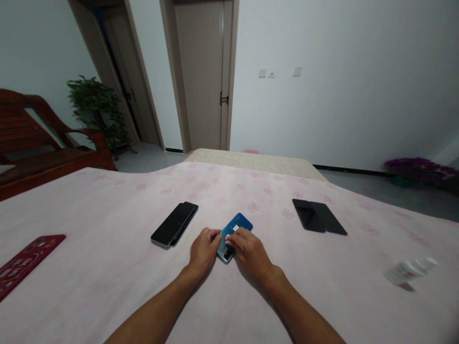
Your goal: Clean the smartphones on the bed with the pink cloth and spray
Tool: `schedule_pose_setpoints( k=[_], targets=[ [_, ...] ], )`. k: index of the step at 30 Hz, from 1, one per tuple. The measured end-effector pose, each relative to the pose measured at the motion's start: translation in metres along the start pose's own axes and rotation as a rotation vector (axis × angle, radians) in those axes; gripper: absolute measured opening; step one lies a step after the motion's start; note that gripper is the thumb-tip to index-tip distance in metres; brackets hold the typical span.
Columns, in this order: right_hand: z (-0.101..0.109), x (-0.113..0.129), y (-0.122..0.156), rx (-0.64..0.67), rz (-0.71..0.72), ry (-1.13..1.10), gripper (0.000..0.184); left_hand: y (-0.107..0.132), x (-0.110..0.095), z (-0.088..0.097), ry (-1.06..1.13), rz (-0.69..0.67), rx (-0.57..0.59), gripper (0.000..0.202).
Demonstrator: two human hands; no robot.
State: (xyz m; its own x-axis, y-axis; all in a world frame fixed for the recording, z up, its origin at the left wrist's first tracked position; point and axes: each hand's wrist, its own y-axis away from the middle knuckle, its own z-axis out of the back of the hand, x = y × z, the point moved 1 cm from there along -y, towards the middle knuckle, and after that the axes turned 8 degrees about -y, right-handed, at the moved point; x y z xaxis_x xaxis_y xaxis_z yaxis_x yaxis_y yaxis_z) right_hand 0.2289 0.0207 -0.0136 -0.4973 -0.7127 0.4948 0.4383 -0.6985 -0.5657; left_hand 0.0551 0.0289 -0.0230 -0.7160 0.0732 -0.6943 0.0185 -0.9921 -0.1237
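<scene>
A blue phone (239,226) lies back-up on the pink flowered cloth (107,267), at the middle of the surface. My left hand (202,249) is curled against the phone's left edge and steadies it. My right hand (249,249) rests on the phone's near end, its fingers pinched on a small white piece (232,231) that is pressed to the phone's back. To the left lies a stack of two dark phones (175,223). To the right, two black phones (318,216) lie side by side.
A red patterned phone case (25,262) lies at the left edge. A small white bottle (410,270) lies on its side at the right. Beyond the cloth are a wooden bench (39,148), a potted plant (96,107) and doors.
</scene>
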Motion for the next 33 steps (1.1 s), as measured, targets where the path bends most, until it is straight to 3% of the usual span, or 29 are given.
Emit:
schedule_pose_setpoints(
  k=[4, 8, 11, 17, 24, 30, 33],
  targets=[
    [0.003, 0.001, 0.002, 0.084, 0.019, -0.039, 0.019, 0.000, 0.000, 0.000, 0.018, 0.009, 0.004, 0.028],
    [0.004, -0.003, 0.003, 0.029, -0.069, 0.009, 0.016, 0.000, 0.001, -0.001, 0.024, 0.017, -0.005, 0.027],
    [0.003, -0.001, 0.003, 0.024, -0.051, -0.053, 0.016, -0.001, 0.003, -0.002, 0.018, 0.018, -0.010, 0.026],
    [0.011, 0.004, 0.002, 0.181, 0.010, -0.244, 0.013, -0.001, 0.001, 0.000, 0.021, 0.011, 0.002, 0.026],
    [0.018, -0.003, 0.007, 0.098, -0.064, -0.102, 0.013, -0.001, -0.001, 0.002, 0.017, 0.013, 0.010, 0.027],
    [0.012, 0.009, 0.006, 0.211, 0.024, -0.185, 0.016, -0.002, 0.004, -0.001, 0.035, 0.003, -0.004, 0.026],
    [0.014, 0.007, 0.004, 0.174, -0.022, -0.109, 0.014, -0.003, 0.005, -0.002, 0.038, 0.005, -0.008, 0.027]
  ],
)
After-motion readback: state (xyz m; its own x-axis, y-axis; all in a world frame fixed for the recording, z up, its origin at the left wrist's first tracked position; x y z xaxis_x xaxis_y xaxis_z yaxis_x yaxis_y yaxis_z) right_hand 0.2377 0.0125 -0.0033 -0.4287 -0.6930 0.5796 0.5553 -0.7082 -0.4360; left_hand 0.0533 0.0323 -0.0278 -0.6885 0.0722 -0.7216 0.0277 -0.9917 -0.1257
